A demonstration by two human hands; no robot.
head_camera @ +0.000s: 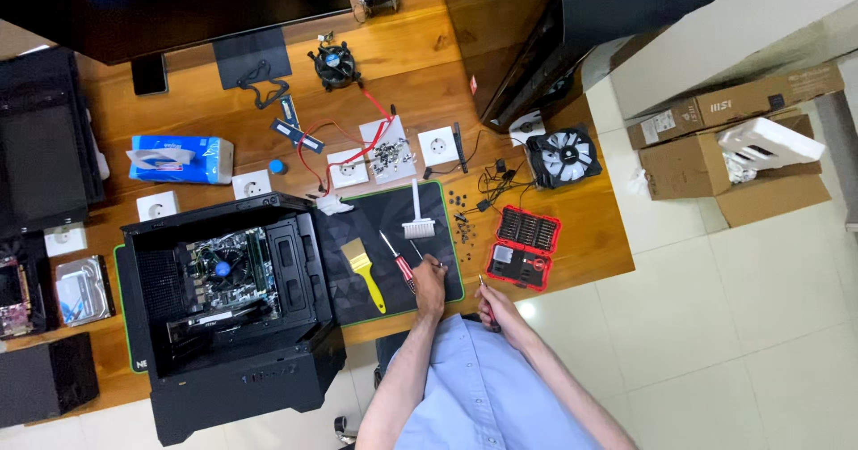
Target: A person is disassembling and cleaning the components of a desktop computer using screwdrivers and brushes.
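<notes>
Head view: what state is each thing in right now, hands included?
Black computer case: lying on its side, panel off, board exposed.
Red screwdriver bit box: lid open.
Brown cardboard box: flaps open, white foam inside.
Yellow-handled paintbrush: lying flat on the black mat.
Left hand: on the mat, touching a thin tool.
Right hand: gripping a red-handled screwdriver.

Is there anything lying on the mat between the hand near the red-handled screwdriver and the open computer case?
Yes. Between the left hand, beside the red-handled screwdriver, and the open computer case, a yellow-handled paintbrush lies on the dark mat. Otherwise that stretch of mat looks bare.
</notes>
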